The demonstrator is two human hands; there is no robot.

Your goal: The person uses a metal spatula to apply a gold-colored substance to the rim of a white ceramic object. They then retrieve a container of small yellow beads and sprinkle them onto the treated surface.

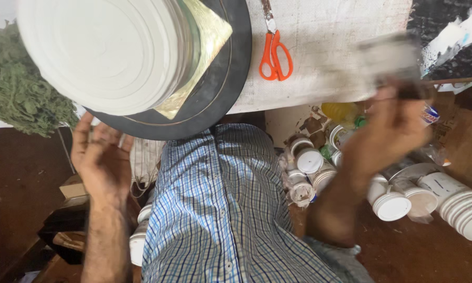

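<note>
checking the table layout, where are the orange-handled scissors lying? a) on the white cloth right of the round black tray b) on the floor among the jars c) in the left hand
a, the orange-handled scissors lie flat on the white cloth, just right of the round black tray, in neither hand.

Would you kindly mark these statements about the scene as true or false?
1. The scissors have orange handles. True.
2. The left hand grips the scissors. False: it is open beneath the black disc, apart from them.
3. The right hand holds a blurred dark tool. True.
4. The white-lidded jars sit on the cloth-covered table. False: they lie below it, on the floor.
</note>
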